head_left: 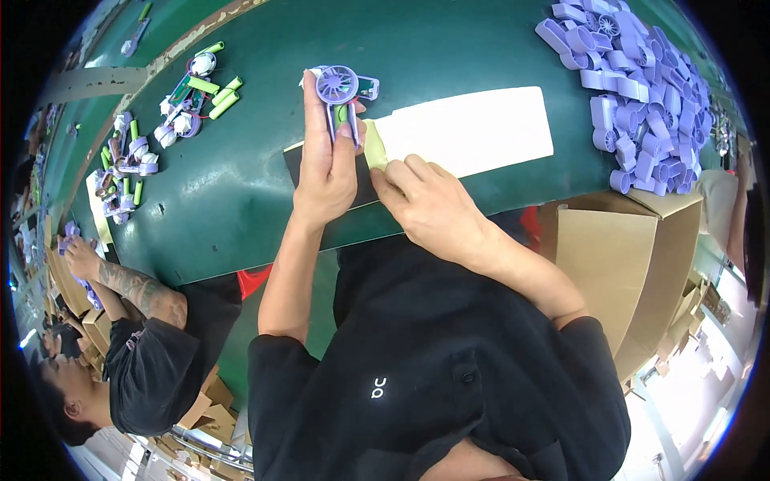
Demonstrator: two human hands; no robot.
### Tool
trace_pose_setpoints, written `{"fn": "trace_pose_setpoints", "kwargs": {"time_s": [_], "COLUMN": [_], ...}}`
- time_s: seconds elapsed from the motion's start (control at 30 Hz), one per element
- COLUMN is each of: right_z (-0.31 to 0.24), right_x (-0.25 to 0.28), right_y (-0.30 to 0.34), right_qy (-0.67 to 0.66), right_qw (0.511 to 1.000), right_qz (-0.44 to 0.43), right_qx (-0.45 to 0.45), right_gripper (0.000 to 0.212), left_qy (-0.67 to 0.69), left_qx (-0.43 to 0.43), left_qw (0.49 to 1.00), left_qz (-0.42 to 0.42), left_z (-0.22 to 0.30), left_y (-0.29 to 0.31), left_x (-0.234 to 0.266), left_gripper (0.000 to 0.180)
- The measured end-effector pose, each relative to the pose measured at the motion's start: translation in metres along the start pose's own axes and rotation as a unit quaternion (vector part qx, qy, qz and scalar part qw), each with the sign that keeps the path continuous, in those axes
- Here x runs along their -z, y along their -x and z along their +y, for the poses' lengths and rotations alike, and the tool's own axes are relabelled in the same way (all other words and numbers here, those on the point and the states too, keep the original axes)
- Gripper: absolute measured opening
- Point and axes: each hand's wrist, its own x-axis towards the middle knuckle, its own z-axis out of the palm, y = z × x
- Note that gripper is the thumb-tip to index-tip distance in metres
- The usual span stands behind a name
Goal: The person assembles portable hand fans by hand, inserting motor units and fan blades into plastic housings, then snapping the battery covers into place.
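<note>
My left hand [325, 172] is closed around a purple handheld fan housing [337, 85], raised over the table. Its round spoked grille faces up; a green battery [342, 115] lies in the handle and a small green circuit board [368, 88] sticks out at the side. Close beside it, my right hand [425, 204] has its fingers curled down at the end of a pale yellow strip [374, 147]. The fingertips press together there, and part of the strip is hidden under them. A long white sheet [473, 132] extends rightward from the strip, and a black sheet [366, 188] lies beneath both hands.
Purple plastic housings [642, 96] are heaped at the far right, above an open cardboard box [613, 264] by the table edge. Fan assemblies with green batteries [188, 104] lie at the left of the green table [241, 184]. A co-worker's tattooed arm [132, 289] reaches in at left.
</note>
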Motion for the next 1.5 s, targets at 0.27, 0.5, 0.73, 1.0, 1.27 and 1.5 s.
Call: {"fn": "trace_pose_setpoints", "kwargs": {"time_s": [0.27,0.5,0.73,1.0,1.27,1.5], "right_z": [0.008,0.030,0.039,0.036,0.033,0.042], "right_x": [0.012,0.050,0.101,0.115,0.127,0.121], "right_y": [-0.008,-0.017,-0.026,-0.044,-0.051,-0.046], "right_qy": [-0.002,-0.268,-0.391,-0.428,-0.360,-0.380], "right_qw": [0.995,0.962,0.914,0.875,0.896,0.891], "right_qz": [-0.058,-0.047,0.048,-0.031,-0.041,-0.026], "right_qx": [0.078,0.034,-0.099,-0.224,-0.255,-0.249], "right_gripper": [0.023,0.011,0.012,0.010,0.017,0.018], "left_qy": [-0.014,-0.003,0.043,0.010,-0.065,0.081], "left_qx": [-0.015,0.010,0.032,-0.003,-0.043,0.044], "left_qw": [1.000,1.000,0.998,0.997,0.992,0.993], "left_qz": [-0.013,-0.008,-0.032,-0.074,-0.096,-0.081], "left_z": [-0.007,-0.004,0.030,0.047,0.051,0.058], "left_y": [0.000,-0.002,-0.004,-0.001,-0.006,-0.005], "left_x": [0.005,0.004,-0.018,-0.042,-0.049,-0.059], "left_gripper": [0.077,0.076,0.077,0.082,0.084,0.086]}}
